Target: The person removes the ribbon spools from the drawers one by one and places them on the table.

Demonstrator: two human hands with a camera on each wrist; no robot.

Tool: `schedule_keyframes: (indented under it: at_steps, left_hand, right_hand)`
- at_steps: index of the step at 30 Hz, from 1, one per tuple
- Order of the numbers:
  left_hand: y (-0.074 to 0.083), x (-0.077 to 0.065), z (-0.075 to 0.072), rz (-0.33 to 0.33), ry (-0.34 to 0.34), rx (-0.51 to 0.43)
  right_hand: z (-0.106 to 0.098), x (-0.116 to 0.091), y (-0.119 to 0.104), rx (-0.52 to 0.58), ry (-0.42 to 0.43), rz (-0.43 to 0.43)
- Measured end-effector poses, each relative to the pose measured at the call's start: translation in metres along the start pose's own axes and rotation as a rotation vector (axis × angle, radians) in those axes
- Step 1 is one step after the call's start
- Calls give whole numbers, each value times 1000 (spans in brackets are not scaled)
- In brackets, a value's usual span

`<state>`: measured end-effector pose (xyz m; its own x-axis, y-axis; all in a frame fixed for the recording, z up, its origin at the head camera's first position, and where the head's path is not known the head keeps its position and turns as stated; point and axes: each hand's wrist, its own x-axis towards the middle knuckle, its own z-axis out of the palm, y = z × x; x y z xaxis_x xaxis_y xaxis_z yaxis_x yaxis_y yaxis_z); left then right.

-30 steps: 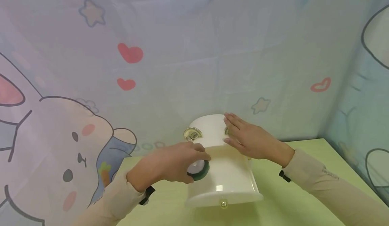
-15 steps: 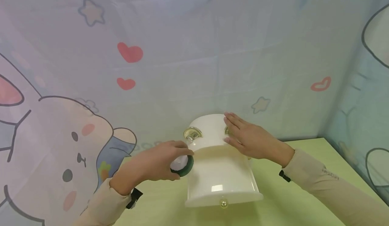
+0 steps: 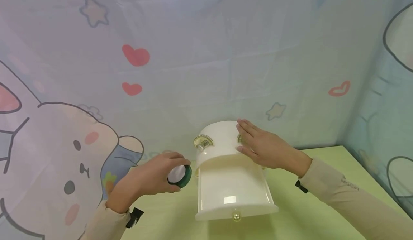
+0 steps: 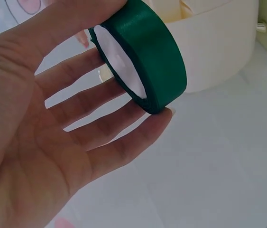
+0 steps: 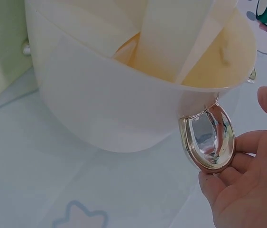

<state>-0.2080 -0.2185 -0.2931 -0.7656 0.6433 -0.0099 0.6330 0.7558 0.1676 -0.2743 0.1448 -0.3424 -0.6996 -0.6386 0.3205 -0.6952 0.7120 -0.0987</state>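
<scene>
Beige fabric sleeves (image 3: 350,200) nearest, along both forearms, with a small black clip (image 3: 134,217) at each wrist. Next, a shiny gold ball knob (image 3: 236,216) at the middle of the rounded front edge of a glossy white drawer (image 3: 233,186), open toward the near side over a pale green tabletop (image 3: 309,175). Beyond the drawer's left edge, just beside it but apart, the person's left hand (image 3: 150,175), gripping a roll of dark green satin ribbon (image 4: 164,54) with a white core: thumb at one side of the ring, fingers along the other, hollow turned toward the palm. Farther back, toward the rear edge of the tabletop, a glossy white box (image 3: 222,132) with a curved top, directly above and behind the drawer. At the left of the box's front, an oval gold fitting (image 3: 204,142); at the right, a matching gold fitting (image 5: 209,135), largely covered from above by the person's right hand (image 3: 264,143). Fingers there loosely extended, tips touching the fitting's rim, thumb apart from it. Farthest, past the tabletop's right rear corner and whole rear edge, a pale lilac-to-green cloth backdrop (image 3: 206,25), printed with a large white rabbit (image 3: 58,143) at left, plus red hearts (image 3: 136,55) and beige stars (image 3: 94,12).
</scene>
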Motion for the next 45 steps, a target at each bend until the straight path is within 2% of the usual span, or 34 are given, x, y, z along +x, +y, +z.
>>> schedule_keyframes:
  at_steps: [10,19,29,34,45]
  left_hand:
    - [-21,-14,23,-91,0,-30]
    - [-34,-23,45,-157,7,-57]
    - [-51,-34,72,-198,18,-94]
    - [-59,-38,86,-220,2,-133]
    - [-71,-45,120,-332,-22,-152]
  right_hand:
    - [1,1,-5,-11,-14,23]
    - [1,0,-6,-85,22,9]
    - [-2,-2,-6,-81,17,20]
    - [-3,-3,-6,-78,10,26]
    - [-3,-5,-8,-68,13,20]
